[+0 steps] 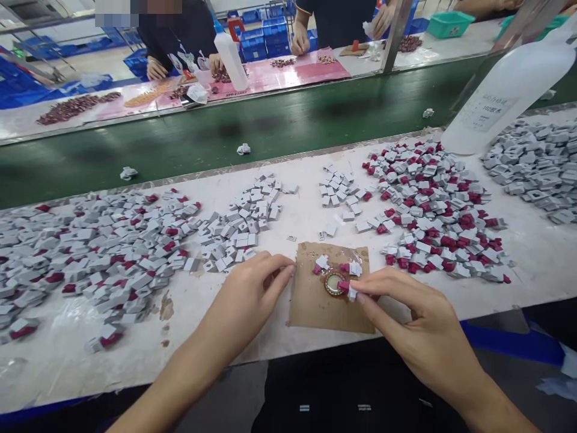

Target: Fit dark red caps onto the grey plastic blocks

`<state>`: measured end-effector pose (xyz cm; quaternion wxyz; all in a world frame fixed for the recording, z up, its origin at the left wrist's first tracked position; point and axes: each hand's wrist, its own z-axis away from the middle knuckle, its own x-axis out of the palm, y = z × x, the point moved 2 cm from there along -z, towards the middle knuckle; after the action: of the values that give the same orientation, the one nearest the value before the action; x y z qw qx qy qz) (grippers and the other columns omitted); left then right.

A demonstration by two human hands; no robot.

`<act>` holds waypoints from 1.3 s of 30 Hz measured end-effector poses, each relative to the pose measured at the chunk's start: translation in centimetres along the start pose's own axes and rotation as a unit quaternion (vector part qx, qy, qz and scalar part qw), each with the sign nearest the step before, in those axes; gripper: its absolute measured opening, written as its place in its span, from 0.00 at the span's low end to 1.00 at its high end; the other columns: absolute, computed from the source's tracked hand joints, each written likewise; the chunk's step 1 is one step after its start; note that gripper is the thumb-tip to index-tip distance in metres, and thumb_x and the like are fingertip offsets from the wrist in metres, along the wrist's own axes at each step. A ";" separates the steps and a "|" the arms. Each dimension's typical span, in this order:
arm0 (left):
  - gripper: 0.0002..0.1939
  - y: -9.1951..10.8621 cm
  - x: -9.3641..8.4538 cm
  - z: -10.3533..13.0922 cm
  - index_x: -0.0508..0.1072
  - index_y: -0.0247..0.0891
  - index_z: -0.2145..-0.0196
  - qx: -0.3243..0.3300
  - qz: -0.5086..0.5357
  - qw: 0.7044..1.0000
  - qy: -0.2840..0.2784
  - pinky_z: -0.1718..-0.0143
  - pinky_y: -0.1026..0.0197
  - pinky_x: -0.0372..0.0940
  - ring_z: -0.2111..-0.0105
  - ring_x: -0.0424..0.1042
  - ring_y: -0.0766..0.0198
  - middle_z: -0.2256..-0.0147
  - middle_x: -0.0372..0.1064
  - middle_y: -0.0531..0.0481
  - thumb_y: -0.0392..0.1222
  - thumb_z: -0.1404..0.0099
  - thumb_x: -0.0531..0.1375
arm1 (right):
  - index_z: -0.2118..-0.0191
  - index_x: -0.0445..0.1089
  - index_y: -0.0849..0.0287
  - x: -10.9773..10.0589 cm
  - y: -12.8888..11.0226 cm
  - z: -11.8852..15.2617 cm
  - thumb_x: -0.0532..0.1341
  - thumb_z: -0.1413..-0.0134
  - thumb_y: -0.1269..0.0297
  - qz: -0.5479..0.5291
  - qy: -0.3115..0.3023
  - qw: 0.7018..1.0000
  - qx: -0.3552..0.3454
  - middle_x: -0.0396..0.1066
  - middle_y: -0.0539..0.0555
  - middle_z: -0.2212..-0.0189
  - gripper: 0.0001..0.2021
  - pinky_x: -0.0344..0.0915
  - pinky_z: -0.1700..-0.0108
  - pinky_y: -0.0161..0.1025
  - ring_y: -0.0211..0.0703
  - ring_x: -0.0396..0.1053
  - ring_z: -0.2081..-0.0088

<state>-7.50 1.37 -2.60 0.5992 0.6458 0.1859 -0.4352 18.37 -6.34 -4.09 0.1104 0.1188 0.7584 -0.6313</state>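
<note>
A piece of brown cardboard (311, 310) lies on the worktable in front of me, with a bottle cap (327, 291) near its middle. My right hand (417, 310) pinches a small grey and dark red plastic part (344, 287), its red end at the cap. Two similar plastic parts (321, 263) lie on the cardboard just behind the cap. At the cardboard's left edge is my left hand (255, 288), thumb and forefinger brought together. Whether anything tiny sits between those fingertips is hidden.
Heaps of grey and red parts (433, 210) spread at the right, with more grey parts (243, 225) at the left. A large white squeeze bottle (505, 96) stands at the back right. Beyond runs a green conveyor belt (288, 123); co-workers' hands (300, 39) are across it.
</note>
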 end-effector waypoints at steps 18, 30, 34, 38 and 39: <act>0.09 0.3 0.7 0.5 0.85 0.46 0.53 -0.014 0.224 0.974 0.013 0.49 0.49 0.80 0.52 0.83 0.50 0.52 0.84 0.46 0.50 0.26 0.71 | 0.54 0.90 0.39 -0.9 0.8 -0.8 0.76 0.31 0.61 -0.152 0.037 0.984 0.090 0.88 0.49 0.58 0.07 0.82 0.55 0.36 0.44 0.85 0.56; 0.12 5.7 3.9 -2.1 0.85 0.36 0.49 -0.068 0.511 0.849 -0.113 0.55 0.55 0.80 0.62 0.83 0.58 0.59 0.85 0.44 0.42 0.28 0.73 | 0.58 0.90 0.43 -1.0 1.8 -2.2 0.81 0.40 0.55 -0.354 0.056 0.915 0.187 0.91 0.50 0.56 0.06 0.84 0.38 0.53 0.52 0.89 0.52; 0.12 5.8 3.6 -2.2 0.86 0.38 0.49 -0.062 0.503 0.855 -0.113 0.52 0.53 0.80 0.61 0.83 0.58 0.58 0.85 0.44 0.44 0.27 0.72 | 0.59 0.91 0.45 -1.1 1.8 -2.2 0.82 0.42 0.55 -0.324 0.069 0.927 0.177 0.91 0.52 0.56 0.07 0.85 0.42 0.50 0.52 0.89 0.52; 0.11 6.0 3.4 -2.3 0.86 0.38 0.50 -0.066 0.510 0.849 -0.121 0.52 0.53 0.81 0.60 0.83 0.57 0.58 0.85 0.44 0.43 0.27 0.73 | 0.59 0.91 0.46 -1.1 2.0 -2.2 0.83 0.43 0.55 -0.296 0.082 0.937 0.167 0.90 0.52 0.57 0.08 0.85 0.45 0.44 0.50 0.88 0.52; 0.11 6.0 3.4 -2.3 0.86 0.38 0.50 -0.067 0.513 0.847 -0.121 0.52 0.53 0.81 0.60 0.83 0.57 0.59 0.85 0.44 0.43 0.27 0.73 | 0.59 0.91 0.46 -1.1 2.1 -2.2 0.82 0.43 0.54 -0.292 0.082 0.938 0.165 0.90 0.52 0.57 0.08 0.85 0.46 0.43 0.50 0.88 0.53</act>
<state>-0.26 1.31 -1.78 0.7967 0.5495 -0.2170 -0.1275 20.06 -3.87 -5.29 -0.1632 -0.0399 0.6511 -0.7402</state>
